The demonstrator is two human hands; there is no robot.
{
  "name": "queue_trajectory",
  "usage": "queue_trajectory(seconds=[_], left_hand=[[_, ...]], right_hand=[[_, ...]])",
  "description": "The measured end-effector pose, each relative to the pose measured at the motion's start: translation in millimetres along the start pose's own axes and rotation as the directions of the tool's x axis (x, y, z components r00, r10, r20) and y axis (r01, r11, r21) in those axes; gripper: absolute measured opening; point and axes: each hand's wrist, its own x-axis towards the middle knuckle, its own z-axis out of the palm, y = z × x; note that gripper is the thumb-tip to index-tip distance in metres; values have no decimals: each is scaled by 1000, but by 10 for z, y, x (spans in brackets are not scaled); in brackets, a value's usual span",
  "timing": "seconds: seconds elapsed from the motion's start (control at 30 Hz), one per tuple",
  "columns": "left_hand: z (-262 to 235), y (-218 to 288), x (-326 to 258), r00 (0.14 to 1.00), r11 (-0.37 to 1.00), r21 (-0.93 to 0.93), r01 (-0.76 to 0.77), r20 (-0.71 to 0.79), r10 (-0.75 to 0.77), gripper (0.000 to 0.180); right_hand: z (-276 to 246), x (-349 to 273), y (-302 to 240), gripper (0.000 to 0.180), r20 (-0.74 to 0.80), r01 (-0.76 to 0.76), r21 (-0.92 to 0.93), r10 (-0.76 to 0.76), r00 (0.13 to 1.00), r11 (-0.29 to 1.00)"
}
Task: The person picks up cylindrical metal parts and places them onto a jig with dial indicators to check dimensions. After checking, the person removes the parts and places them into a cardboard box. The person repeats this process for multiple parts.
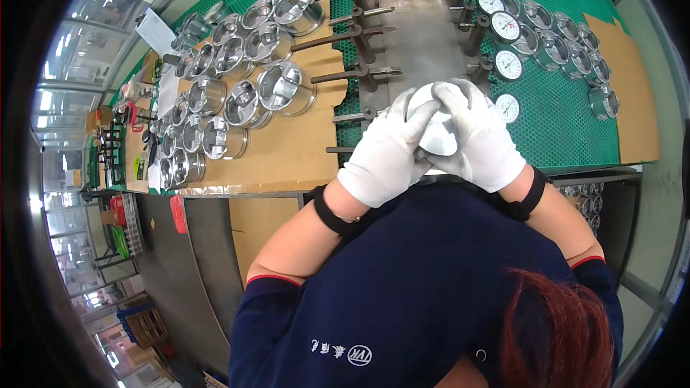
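A workbench (248, 195) with a green mat (564, 140), brown cardboard (287, 154) and a metal plate (424, 43), metal pistons (286, 88) on the cardboard.

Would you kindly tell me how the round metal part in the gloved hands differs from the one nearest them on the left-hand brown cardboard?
The held part is gripped by the left hand and right hand; the cardboard part rests untouched on the brown cardboard. The held part shows a smooth face, partly covered; the cardboard part shows its hollow side. Both look round and silvery.
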Motion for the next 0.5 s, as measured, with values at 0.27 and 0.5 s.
queue_trajectory(seconds=[0.27,0.5], left_hand=[[304,-150,133,973,995,-75,-66,-225,47,65],[313,-210,278,972,977,-205,-53,-237,3,53]], right_hand=[[-85,-426,185,88,373,-578,447,444,814,683],[26,-466,267,97,645,-794,569,481,594,217]])
